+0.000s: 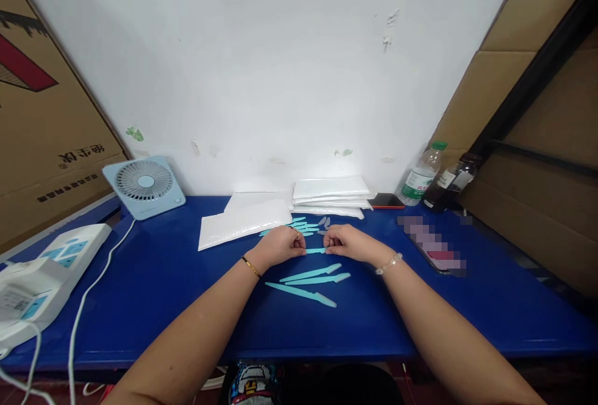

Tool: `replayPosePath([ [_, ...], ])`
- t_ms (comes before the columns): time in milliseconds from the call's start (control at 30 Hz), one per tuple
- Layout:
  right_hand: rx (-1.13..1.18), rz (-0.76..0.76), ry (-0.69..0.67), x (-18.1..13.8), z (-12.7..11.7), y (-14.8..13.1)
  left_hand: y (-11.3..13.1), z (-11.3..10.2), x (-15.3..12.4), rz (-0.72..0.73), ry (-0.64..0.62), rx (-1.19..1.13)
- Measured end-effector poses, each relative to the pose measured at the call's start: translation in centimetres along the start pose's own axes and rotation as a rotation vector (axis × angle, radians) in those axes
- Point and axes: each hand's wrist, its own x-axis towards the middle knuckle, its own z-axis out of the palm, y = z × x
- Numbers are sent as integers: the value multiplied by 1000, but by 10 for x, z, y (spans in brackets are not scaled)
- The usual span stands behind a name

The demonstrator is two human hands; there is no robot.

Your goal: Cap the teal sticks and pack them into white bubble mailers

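My left hand [283, 244] and my right hand [346, 242] meet over the blue table [154, 293], fingers curled. Between them they pinch one thin teal plastic stick [316, 250], one hand on each end. Three more teal sticks with pale tips [314, 280] lie just in front of my hands. A loose pile of teal sticks [299, 226] and a couple of clear caps [324, 222] sit just behind them.
White bags lie behind: one flat [243, 221] and a stack [331, 195]. A small blue fan [146, 184] stands at back left, a white device with cords [42, 277] at far left. Two bottles [423, 176] and a phone [434, 246] sit to the right. Cardboard leans on both sides.
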Motion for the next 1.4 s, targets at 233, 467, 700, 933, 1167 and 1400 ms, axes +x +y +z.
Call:
replayPosePath([
  [233, -46, -48, 4, -1, -1, 8, -2, -2, -1, 10, 28, 81],
  [467, -58, -57, 7, 0, 2, 8, 1, -1, 1, 44, 30, 108],
  [700, -116, -54, 34, 0, -1, 15, -3, -1, 3, 24, 32, 174],
  [933, 29, 28, 179, -7, -10, 18, -12, -10, -4, -40, 134, 181],
  [1167, 124, -55, -175, -11, -8, -4, 11, -8, -9, 5, -19, -35],
  [1400, 64, 3, -56, -6, -3, -7, 12, -5, -10, 18, -113, -54],
])
